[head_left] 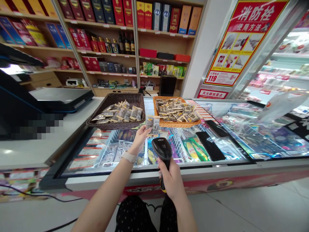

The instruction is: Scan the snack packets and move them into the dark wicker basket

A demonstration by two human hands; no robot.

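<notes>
My left hand (pixel 139 140) pinches the edge of a small clear snack packet (pixel 153 125) with dark contents, held up over the glass top between two baskets. In my right hand (pixel 171 175) is a black barcode scanner (pixel 162 148), gripped by its handle with the head tilted up toward the packet. The dark brown wicker basket (pixel 90 120), to the left behind my left hand, holds several similar packets (pixel 123 112). To the right, the orange wicker basket (pixel 177 124) is heaped with packets (pixel 178 109) that have printed labels. The scanner's trigger is hidden.
Both baskets stand on a glass-topped freezer (pixel 79 170) with wire bins inside. Two black phones (pixel 210 146) lie on the glass at right. A counter (pixel 21 151) with a weighing scale (pixel 62 95) is at left. Shelves (pixel 101 24) of boxes stand behind.
</notes>
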